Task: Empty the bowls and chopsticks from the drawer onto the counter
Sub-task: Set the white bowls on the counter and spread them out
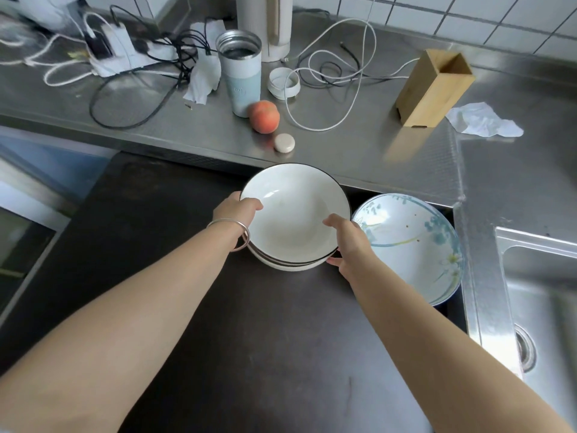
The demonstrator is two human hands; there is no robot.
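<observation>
Both hands, left hand and right hand, grip stacked white bowls.

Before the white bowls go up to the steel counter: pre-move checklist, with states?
1. Left hand gripping the stack of white black-rimmed bowls: ok.
2. Right hand gripping the opposite rim: ok.
3. Stack aligned: ok.
4. Bare stainless steel counter free behind the stack: ok.
5. Orange peach and small round beige disc close to the lift path: not ok.
6. Chopsticks located: cannot tell.
</observation>
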